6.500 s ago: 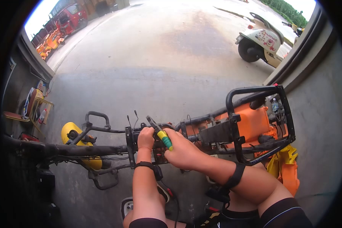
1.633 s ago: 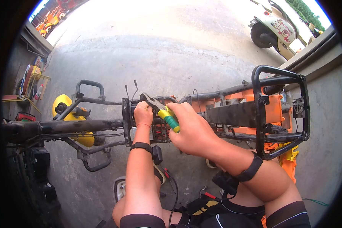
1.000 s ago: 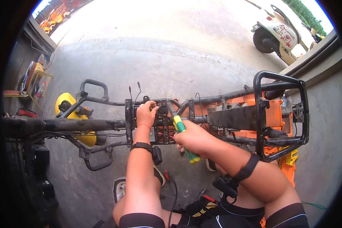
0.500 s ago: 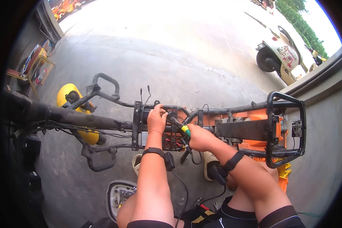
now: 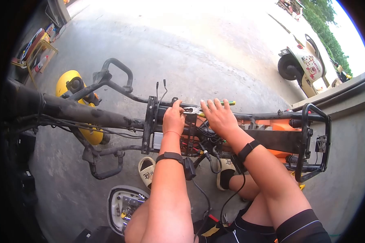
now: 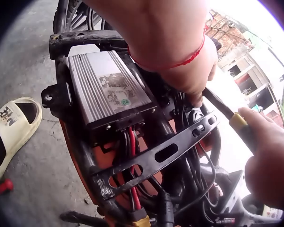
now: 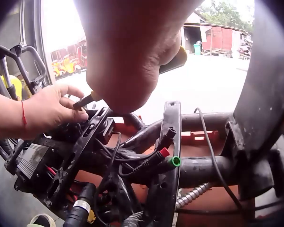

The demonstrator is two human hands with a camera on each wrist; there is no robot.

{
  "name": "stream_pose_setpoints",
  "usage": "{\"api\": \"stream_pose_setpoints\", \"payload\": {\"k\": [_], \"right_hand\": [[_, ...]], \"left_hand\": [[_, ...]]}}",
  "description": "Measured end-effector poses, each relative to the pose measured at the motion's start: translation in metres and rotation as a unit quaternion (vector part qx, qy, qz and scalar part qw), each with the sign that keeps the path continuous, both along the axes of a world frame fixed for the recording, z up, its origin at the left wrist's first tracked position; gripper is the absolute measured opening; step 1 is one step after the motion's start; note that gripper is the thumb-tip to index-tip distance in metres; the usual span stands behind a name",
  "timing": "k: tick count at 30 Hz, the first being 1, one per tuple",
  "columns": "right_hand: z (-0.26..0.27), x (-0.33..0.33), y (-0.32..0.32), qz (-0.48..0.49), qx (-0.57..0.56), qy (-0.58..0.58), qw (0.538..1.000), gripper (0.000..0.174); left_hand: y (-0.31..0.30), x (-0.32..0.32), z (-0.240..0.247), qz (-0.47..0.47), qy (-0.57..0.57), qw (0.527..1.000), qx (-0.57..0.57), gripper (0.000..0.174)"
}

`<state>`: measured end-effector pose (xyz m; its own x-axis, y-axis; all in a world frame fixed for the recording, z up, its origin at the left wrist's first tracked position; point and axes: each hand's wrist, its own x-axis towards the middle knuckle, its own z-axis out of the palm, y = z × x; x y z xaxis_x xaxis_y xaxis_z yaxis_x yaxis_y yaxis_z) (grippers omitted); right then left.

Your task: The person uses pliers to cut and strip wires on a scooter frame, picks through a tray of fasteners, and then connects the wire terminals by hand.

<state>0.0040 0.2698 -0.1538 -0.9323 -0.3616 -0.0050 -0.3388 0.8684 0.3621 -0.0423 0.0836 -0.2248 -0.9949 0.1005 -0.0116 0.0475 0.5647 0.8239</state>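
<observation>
My right hand (image 5: 222, 119) holds a pair of pliers (image 5: 192, 110) with yellow-and-green handles, its fingers laid over them. In the left wrist view the thumb lies along a yellow handle (image 6: 241, 127). The pliers' metal jaws point left to the fingertips of my left hand (image 5: 173, 121). That hand, at the far side of a black vehicle frame (image 5: 127, 92), has its thumb and forefinger either side of the jaws' tip in the right wrist view. I cannot tell what it pinches. A silver ribbed controller box (image 6: 109, 87) and a slotted black crossbar (image 6: 161, 153) lie beside it.
Loose cables with red and green connectors (image 7: 174, 162) stick up from the frame. A white tray (image 5: 111, 202) of small metal parts sits on the floor by the left leg. A yellow part (image 5: 69, 81) is at the left; a white scooter (image 5: 306, 65) stands outside.
My right hand has turned the pliers from pointing up-left to lying nearly level across the frame, their handles now toward the far right. The left hand stays at the same part of the frame.
</observation>
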Motion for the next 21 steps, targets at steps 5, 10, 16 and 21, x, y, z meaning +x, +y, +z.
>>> {"api": "stream_pose_setpoints", "payload": {"k": [5,10,16,21], "right_hand": [[-0.009,0.0,-0.002,-0.014,-0.024,-0.031,0.999,0.052],[-0.005,-0.001,0.001,0.001,-0.011,-0.022,1.0,0.05],[0.004,0.002,-0.003,-0.04,-0.051,-0.118,0.991,0.05],[-0.001,0.022,-0.029,-0.095,-0.059,-0.075,0.991,0.047]], "left_hand": [[-0.002,0.001,-0.004,-0.002,0.037,0.999,-0.009,0.05],[-0.001,0.0,-0.005,-0.014,0.043,0.999,-0.023,0.051],[-0.005,-0.001,-0.002,-0.035,0.046,0.998,-0.025,0.048],[-0.011,-0.012,0.043,0.049,0.105,0.993,0.038,0.043]]}}
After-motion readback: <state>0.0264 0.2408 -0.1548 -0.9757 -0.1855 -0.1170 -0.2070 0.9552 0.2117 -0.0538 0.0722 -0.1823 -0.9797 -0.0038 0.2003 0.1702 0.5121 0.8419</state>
